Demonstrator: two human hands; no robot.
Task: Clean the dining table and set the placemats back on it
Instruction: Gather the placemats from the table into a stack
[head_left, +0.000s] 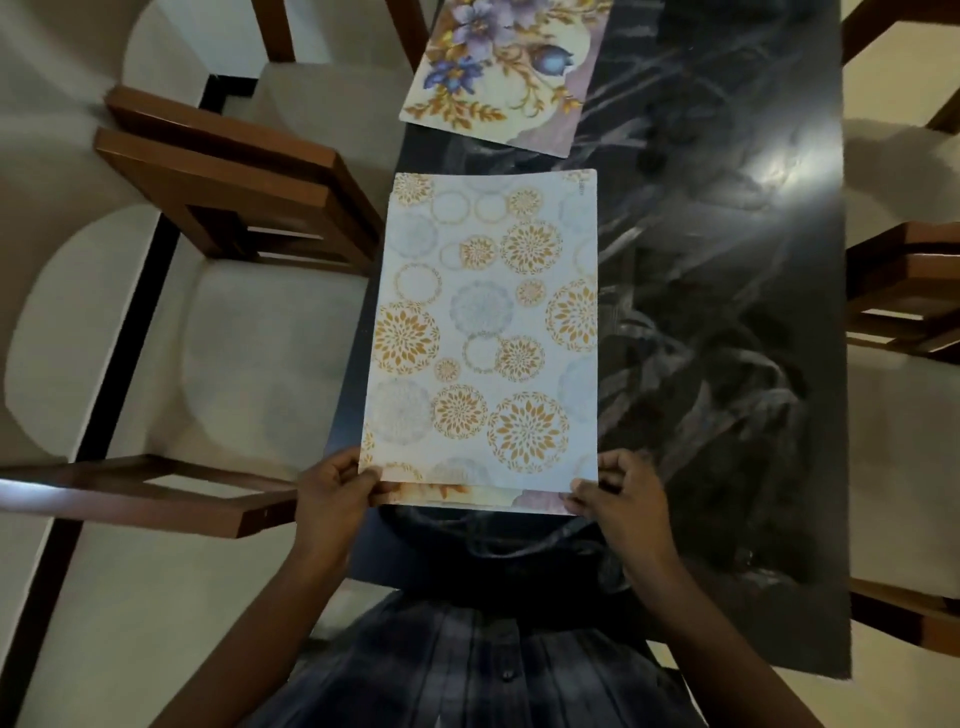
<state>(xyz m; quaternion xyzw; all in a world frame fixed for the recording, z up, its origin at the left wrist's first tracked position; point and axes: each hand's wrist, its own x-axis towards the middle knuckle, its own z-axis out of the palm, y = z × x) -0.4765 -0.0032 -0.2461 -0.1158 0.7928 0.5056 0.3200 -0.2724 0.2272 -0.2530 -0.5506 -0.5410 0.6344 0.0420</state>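
Both hands, left hand and right hand, pinch the near corners of a stack of placemats lying along the dark tabletop; a floral placemat lies beyond.

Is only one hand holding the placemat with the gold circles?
No, the left hand and the right hand each pinch a near corner of the gold-circle placemat.

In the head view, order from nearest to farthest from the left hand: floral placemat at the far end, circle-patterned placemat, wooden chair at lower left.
1. Circle-patterned placemat: pinched by the left hand.
2. Wooden chair: just to the left.
3. Floral placemat: far ahead on the table.
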